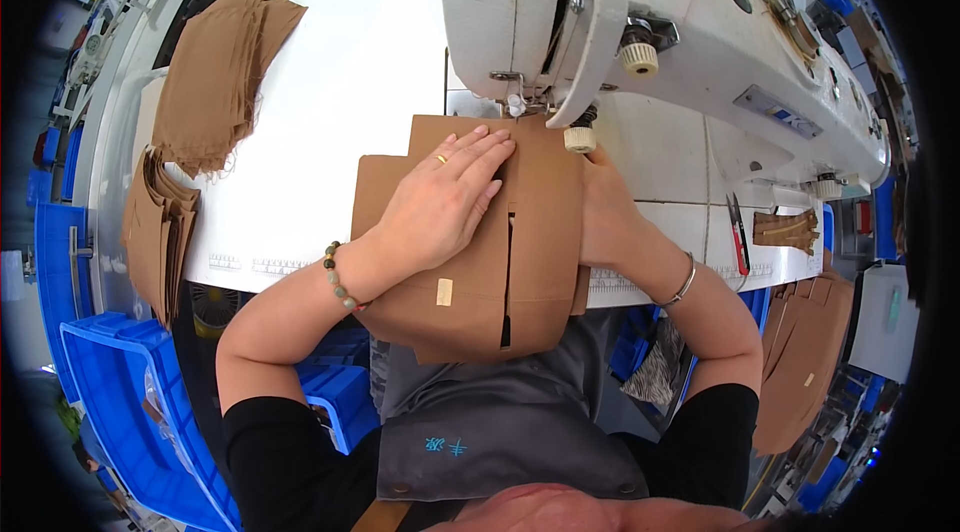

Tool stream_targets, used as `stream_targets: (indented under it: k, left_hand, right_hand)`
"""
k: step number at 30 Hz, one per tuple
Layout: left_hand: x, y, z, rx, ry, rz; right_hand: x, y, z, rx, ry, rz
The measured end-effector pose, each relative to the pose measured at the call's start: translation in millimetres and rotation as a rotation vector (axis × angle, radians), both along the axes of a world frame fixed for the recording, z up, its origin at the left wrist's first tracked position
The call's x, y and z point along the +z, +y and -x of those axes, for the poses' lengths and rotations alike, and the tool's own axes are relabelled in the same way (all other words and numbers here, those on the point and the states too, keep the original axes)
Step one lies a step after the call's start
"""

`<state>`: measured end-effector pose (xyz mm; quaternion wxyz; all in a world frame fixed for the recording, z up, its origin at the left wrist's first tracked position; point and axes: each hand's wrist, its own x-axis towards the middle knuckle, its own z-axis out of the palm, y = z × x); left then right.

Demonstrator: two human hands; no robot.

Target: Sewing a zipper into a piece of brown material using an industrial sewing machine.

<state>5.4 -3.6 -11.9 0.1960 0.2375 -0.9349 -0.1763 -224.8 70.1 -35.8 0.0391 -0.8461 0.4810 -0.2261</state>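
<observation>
A brown leather-like panel (455,217) lies under the needle end of a white sewing machine (660,22), its near part hanging over the table's front edge. Down its middle runs a dark slit, and a small pale tape patch shows near its lower left. My left hand (445,187) rests flat on top, fingers stretched toward the presser foot (516,107). At the panel's right side, my right hand (605,207) reaches beneath a raised fold. The panel hides its fingers, so their grip does not show.
Stacked brown pieces (210,82) lie at the table's left, with folded brown panels (160,232) hanging over the edge. Red-handled snips (739,237) and a small zippered brown strip (786,230) lie at right. Blue bins (130,412) stand below left; more brown panels (805,362) are at lower right.
</observation>
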Motion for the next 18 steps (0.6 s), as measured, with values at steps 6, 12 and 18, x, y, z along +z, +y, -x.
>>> stream_targets:
  k: [6,12,18]
  left_hand:
    - [-0.8,-1.5,0.2,0.007,-0.018,0.011]
    - [1.8,-3.4,-1.5,-0.011,-0.108,0.082]
    - [1.8,-21.4,2.5,0.002,-0.118,0.074]
  right_hand:
    - [0.8,-0.7,0.6,-0.001,-0.025,-0.027]
    - [3.7,0.1,0.3,0.001,-0.046,-0.017]
    - [7.1,0.3,1.3,0.006,0.026,-0.002]
